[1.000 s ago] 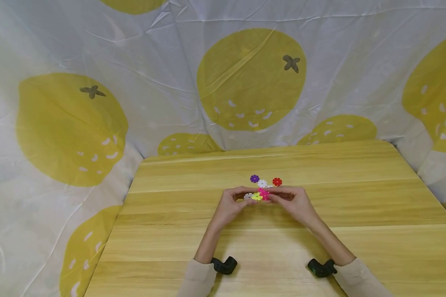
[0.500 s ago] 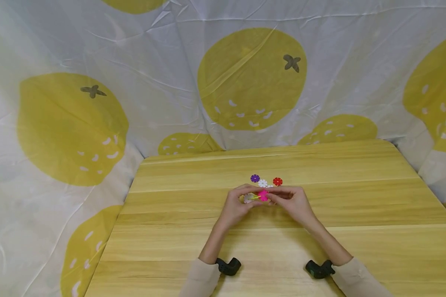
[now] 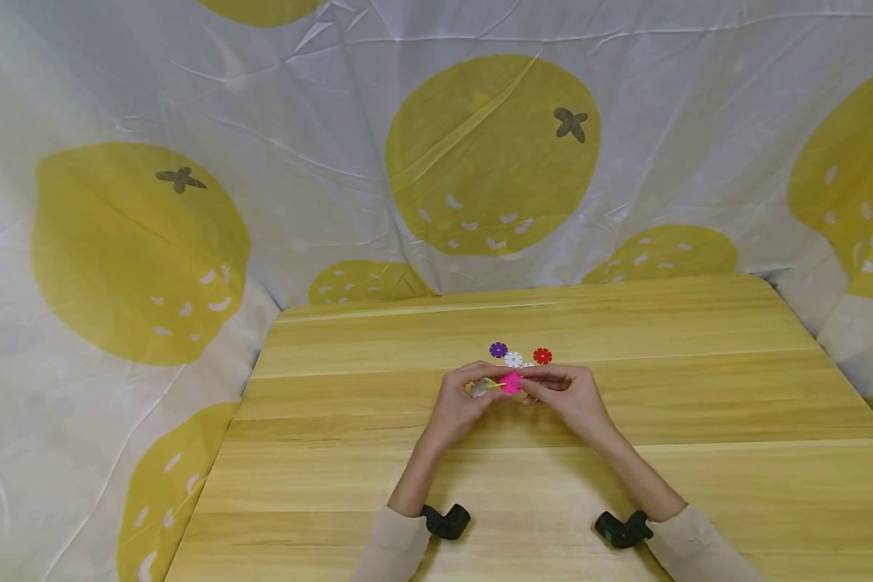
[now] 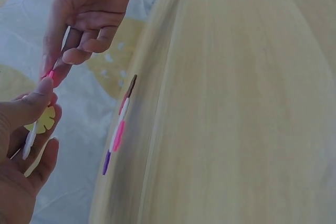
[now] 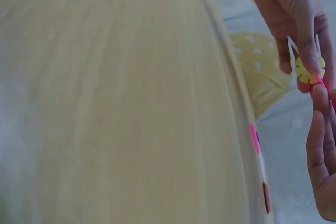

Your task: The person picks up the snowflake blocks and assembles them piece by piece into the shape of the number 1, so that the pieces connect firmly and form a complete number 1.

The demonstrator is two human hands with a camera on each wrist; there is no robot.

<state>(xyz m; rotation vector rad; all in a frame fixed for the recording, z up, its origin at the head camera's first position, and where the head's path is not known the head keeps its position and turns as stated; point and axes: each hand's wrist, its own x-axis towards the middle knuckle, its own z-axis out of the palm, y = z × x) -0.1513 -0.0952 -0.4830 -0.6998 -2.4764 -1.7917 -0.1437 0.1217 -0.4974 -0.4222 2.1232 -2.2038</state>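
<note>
My left hand (image 3: 462,400) pinches a yellow notched snowflake disc (image 4: 47,120) between thumb and fingers. White discs (image 4: 30,141) are joined to this yellow disc and stick out toward the palm. From the other side, my right hand (image 3: 578,398) pinches a bright pink disc (image 3: 512,383) by its edge. Pink and yellow meet edge to edge at an angle between the fingertips; how deep the slots engage is hidden by the fingers. Both hands are held above the wooden table (image 3: 524,501), fingertips close together.
Beyond the hands lie a purple disc (image 3: 498,350), a white disc (image 3: 513,360) and a red disc (image 3: 542,356). Another pink disc (image 4: 119,135) shows among them from the left wrist. Lemon-print cloth (image 3: 320,162) hangs behind the table.
The left hand has shifted slightly right and turned the yellow disc from face-on to edge-on. The pink disc has moved a little left, still in the right hand.
</note>
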